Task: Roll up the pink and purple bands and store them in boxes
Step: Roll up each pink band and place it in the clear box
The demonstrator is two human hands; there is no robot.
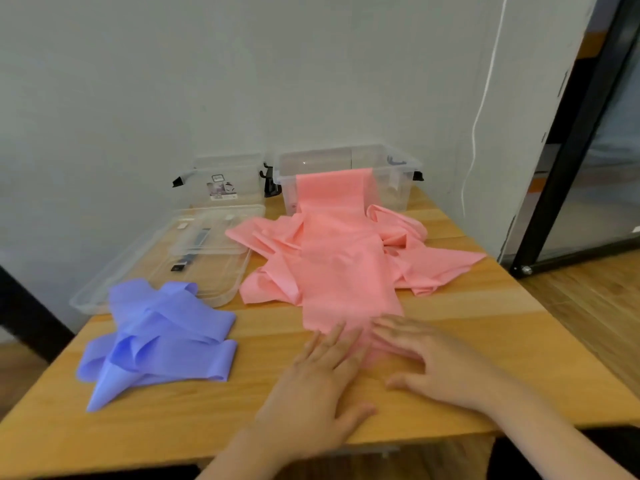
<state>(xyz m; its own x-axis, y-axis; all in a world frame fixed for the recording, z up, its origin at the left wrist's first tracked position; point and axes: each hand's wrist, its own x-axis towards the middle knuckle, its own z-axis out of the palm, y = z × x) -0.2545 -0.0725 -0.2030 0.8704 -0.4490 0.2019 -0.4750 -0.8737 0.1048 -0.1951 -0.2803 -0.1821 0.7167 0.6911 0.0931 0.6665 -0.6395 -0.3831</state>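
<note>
Fingers (pixel 341 341) of both hands straight and spread, pressed flat on near end of pink band (pixel 341 268); nothing pinched. Left hand (pixel 311 393) and right hand (pixel 433 365) side by side, fingertips nearly meeting over band end, likely smoothing it square for first turn of roll. Pink band running away from hands in one flat strip, over its own crumpled heap mid-bench, far end draped over rim into right box (pixel 349 174); probably laid long and straight so roll keeps true. Purple band (pixel 162 337) loose and folded on bench (pixel 485 313), left of hands, untouched, just before clear lids (pixel 194 251). Left box (pixel 225 181) at back by wall, beside right one. Rolling judged barely begun: no roll visible under palms, though blur there hides detail.
</note>
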